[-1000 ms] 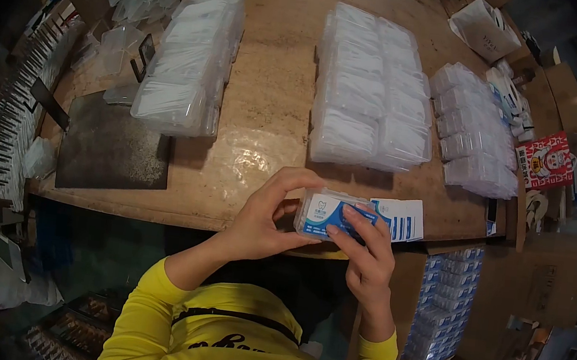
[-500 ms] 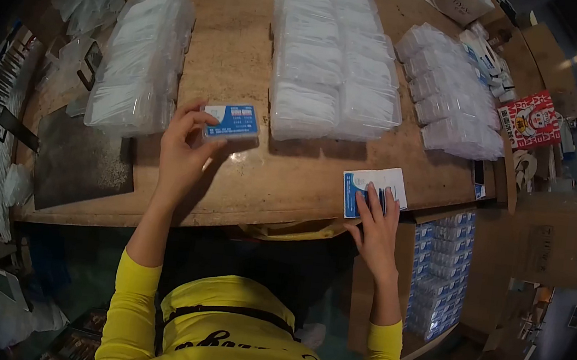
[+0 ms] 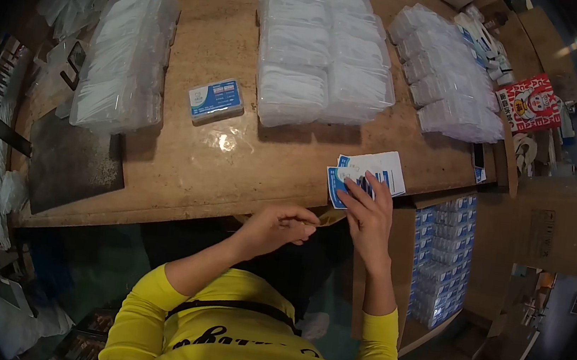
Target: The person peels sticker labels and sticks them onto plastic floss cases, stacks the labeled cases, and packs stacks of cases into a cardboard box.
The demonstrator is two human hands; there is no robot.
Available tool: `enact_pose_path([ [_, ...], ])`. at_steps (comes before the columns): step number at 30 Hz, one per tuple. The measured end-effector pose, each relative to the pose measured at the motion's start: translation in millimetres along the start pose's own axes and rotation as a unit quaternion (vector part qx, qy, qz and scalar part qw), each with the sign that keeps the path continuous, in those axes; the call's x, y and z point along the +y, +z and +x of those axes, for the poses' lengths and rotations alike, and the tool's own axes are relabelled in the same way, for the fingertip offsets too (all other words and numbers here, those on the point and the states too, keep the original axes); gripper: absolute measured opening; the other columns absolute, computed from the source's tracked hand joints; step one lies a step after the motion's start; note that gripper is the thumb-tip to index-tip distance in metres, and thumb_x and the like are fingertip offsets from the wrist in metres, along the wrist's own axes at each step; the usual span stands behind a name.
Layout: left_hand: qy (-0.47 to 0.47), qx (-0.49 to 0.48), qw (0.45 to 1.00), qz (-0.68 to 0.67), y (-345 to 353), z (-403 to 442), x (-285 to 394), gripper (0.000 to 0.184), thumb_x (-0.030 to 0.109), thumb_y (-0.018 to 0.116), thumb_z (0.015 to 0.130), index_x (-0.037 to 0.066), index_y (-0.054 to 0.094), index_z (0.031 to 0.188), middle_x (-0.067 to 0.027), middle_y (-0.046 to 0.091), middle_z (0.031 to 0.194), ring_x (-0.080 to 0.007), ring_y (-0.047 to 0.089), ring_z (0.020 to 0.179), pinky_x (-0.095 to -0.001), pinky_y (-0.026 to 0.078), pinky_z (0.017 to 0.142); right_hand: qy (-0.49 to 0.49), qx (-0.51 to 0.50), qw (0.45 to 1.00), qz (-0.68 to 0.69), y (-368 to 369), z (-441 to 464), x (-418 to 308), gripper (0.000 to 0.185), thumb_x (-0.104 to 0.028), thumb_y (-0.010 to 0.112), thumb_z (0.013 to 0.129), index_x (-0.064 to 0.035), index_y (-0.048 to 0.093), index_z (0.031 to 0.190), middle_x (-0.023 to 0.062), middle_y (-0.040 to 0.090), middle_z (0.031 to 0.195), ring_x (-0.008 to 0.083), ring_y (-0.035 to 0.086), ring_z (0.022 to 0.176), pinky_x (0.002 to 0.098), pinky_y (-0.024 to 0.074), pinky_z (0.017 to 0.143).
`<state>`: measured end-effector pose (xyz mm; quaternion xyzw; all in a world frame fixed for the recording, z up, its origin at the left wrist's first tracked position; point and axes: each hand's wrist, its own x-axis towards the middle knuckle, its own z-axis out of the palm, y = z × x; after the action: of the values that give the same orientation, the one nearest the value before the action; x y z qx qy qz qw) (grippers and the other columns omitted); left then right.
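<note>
My right hand (image 3: 370, 214) is on a blue-and-white printed card (image 3: 337, 185), fingers on its face and thumb by its lower edge. The card lies askew over a small pile of similar cards (image 3: 391, 165) at the table's front edge. My left hand (image 3: 276, 230) hovers in front of that edge, left of the cards, its fingers curled together with nothing visible in them. Farther back on the left stands a clear plastic box (image 3: 217, 103) with a blue-and-white card showing at its top, touched by neither hand.
Clear boxes with white contents stand in a left stack (image 3: 125, 55), a middle double stack (image 3: 296, 46) and a right group (image 3: 449, 77). A dark mat (image 3: 77, 163) lies at the left. Below the table's right side, an open carton (image 3: 495, 239) holds many blue-labelled boxes.
My left hand has let go of the plastic box, leaving it on the table, and moved right and toward me. My right hand has slid the top card left, off the pile's line.
</note>
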<state>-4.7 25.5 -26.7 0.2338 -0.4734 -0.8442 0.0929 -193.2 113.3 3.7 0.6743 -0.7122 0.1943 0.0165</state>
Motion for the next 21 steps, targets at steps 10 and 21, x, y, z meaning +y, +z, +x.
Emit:
enact_pose_path([
  [10,0.067,0.025,0.991,-0.111,13,-4,-2,0.014,0.006,0.051,0.088,-0.001,0.058,0.097,-0.0042,0.059,0.089,-0.0106,0.057,0.077,-0.0234,0.049,0.07,-0.032,0.049,0.995,0.082,-5,1,-42,0.033,0.0,0.059,0.065,-0.0052,0.062,0.097,0.0087,0.059,0.101,0.0275,0.052,0.099,0.038,0.0408,0.081],
  [21,0.356,0.126,0.839,0.392,17,-17,15,0.021,-0.005,0.056,0.07,0.001,0.055,0.09,-0.0118,0.055,0.086,-0.0275,0.057,0.074,-0.0325,0.047,0.063,-0.023,0.081,0.978,0.192,-13,-1,-59,0.024,0.003,0.066,0.064,-0.0024,0.061,0.087,0.0096,0.063,0.083,0.0259,0.061,0.072,0.0318,0.0472,0.063],
])
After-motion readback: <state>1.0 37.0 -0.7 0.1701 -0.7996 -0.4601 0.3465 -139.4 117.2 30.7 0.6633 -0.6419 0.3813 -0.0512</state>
